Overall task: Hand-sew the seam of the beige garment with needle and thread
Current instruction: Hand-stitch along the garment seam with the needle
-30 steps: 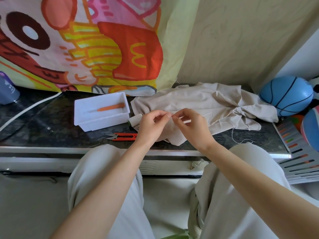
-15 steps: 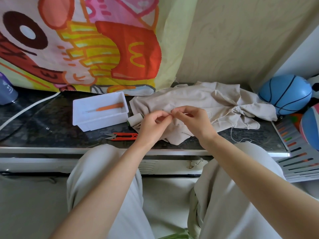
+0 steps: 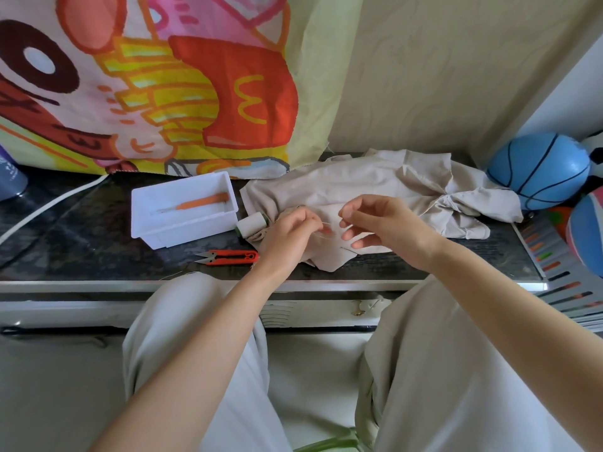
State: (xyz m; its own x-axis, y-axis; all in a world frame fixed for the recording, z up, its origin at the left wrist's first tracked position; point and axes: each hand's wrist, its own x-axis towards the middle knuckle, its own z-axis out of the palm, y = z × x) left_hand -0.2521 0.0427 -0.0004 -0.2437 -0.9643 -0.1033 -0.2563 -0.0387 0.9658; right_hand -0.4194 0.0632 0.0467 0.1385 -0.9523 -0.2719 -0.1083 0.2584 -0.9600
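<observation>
The beige garment [image 3: 375, 181] lies crumpled on the dark counter [image 3: 81, 252], its near corner under my hands. My left hand [image 3: 290, 236] rests on that corner and pinches a thin needle [image 3: 325, 224] at its fingertips. My right hand [image 3: 385, 223] hovers just to the right, thumb and forefinger pinched on the fine thread [image 3: 326, 234], the other fingers spread. The thread sags in a short loop between the two hands. A cream thread spool [image 3: 251, 225] lies against the garment's left edge, beside my left hand.
Red thread snips [image 3: 228, 257] lie near the counter's front edge. A white tray [image 3: 156, 233] behind them holds an orange-handled tool [image 3: 202, 202]. A cartoon cloth [image 3: 163, 86] hangs at the back; a blue ball [image 3: 538, 171] sits right. A white cable [image 3: 49, 207] runs left.
My hands were fingertip to fingertip over the cloth. The right hand has since drawn away to the right, and a short loop of thread now shows between them.
</observation>
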